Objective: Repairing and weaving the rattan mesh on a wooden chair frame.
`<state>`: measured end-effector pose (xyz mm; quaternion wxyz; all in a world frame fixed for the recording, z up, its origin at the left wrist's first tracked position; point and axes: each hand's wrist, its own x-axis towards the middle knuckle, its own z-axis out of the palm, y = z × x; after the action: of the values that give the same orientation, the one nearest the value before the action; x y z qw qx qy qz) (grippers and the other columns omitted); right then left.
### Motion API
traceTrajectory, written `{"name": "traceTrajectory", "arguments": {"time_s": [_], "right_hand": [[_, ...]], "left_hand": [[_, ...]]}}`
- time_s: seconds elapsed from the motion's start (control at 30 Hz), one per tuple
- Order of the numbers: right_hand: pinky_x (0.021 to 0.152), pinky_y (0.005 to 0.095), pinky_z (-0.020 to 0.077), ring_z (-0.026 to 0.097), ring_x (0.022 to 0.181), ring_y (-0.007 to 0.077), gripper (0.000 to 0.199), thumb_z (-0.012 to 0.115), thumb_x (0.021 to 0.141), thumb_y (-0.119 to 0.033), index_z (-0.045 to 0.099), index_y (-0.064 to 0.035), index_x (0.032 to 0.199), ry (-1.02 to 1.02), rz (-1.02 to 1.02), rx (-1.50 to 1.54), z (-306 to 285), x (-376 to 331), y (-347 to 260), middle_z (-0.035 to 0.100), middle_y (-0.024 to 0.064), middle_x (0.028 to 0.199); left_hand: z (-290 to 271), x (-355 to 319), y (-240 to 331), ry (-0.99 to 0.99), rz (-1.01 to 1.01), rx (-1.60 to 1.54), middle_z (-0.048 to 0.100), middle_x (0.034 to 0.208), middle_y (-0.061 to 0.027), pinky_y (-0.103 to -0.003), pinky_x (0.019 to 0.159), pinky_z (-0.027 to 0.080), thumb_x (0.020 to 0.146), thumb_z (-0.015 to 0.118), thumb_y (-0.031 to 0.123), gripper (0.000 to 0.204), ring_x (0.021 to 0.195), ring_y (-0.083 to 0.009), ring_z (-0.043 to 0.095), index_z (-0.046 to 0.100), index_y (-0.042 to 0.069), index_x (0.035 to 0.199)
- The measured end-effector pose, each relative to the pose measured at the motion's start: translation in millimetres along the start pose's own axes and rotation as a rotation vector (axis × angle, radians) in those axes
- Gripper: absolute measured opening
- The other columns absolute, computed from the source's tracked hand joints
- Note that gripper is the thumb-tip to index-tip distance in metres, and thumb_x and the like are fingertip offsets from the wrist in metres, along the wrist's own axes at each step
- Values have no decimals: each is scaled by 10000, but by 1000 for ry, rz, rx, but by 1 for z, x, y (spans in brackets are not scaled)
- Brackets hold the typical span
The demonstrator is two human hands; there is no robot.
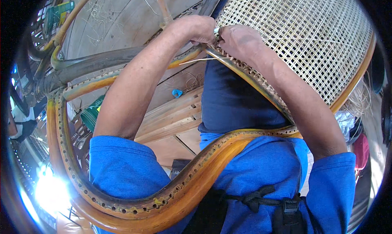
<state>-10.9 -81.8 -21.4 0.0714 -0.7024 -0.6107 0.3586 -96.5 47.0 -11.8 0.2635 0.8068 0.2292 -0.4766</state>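
A curved wooden chair frame (163,205), yellow-brown with a row of small holes along its edge, lies across my lap and chest. Woven cane webbing (298,30) fills the panel at the upper right. At the corner where the holed rails meet, my left hand (200,28) is closed, its fingertips mostly hidden. Close beside it, at the edge of the webbing, my right hand (243,40) is bent into a pinch. Something small and pale shows between the two hands, too covered to name. A loose cane strand (198,60) sticks out leftward just below them.
Thick dark rails (98,62) of the frame join at a wrapped joint on the left. Wooden slats (175,121) lie below, with a small blue scrap (177,93) nearby. A green container (90,113) stands beyond my left arm. Cane shavings litter the floor (114,17).
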Motion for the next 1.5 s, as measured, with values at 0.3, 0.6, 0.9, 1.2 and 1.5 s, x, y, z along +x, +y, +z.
{"name": "traceTrajectory", "arguments": {"time_s": [0.3, 0.6, 0.9, 1.2, 1.5], "right_hand": [[811, 419, 534, 659, 923, 318, 217, 540, 882, -200, 684, -63, 970, -143, -5, -47, 0, 5, 0, 691, 144, 959], [790, 429, 537, 662, 902, 331, 261, 555, 876, -269, 676, -66, 985, -161, 10, -45, -8, 4, 0, 692, 144, 945], [806, 436, 522, 658, 902, 344, 235, 592, 831, -222, 677, -40, 953, -108, 111, 59, -1, 13, -6, 679, 195, 919], [542, 256, 436, 514, 612, 100, 274, 589, 930, -272, 674, -15, 969, 371, 350, 613, -79, -92, 90, 587, 31, 734], [592, 240, 450, 540, 641, 103, 172, 627, 925, -200, 648, -35, 968, 552, 301, 358, -42, -134, 112, 610, 41, 770]], "left_hand": [[2, 8, -7, -21, 81, 49, 645, 613, -116, -389, 545, 478, 700, 668, 240, 219, 558, -247, 612, 690, 23, 676], [0, 8, 6, -43, 88, 166, 693, 758, -152, -405, 604, 510, 714, 622, 165, 204, 673, -292, 659, 716, 13, 810], [6, -21, -16, 37, 37, 94, 658, 803, -248, -434, 700, 512, 771, 585, 199, 302, 756, -347, 659, 658, -65, 899], [32, -27, -26, 88, -10, -135, 680, 804, -218, -437, 661, 515, 770, 631, 212, 294, 721, -340, 662, 686, -52, 888], [35, -20, -32, 25, 47, -134, 629, 660, -182, -444, 610, 493, 808, 532, 245, 297, 574, -330, 594, 650, -9, 907]]}}
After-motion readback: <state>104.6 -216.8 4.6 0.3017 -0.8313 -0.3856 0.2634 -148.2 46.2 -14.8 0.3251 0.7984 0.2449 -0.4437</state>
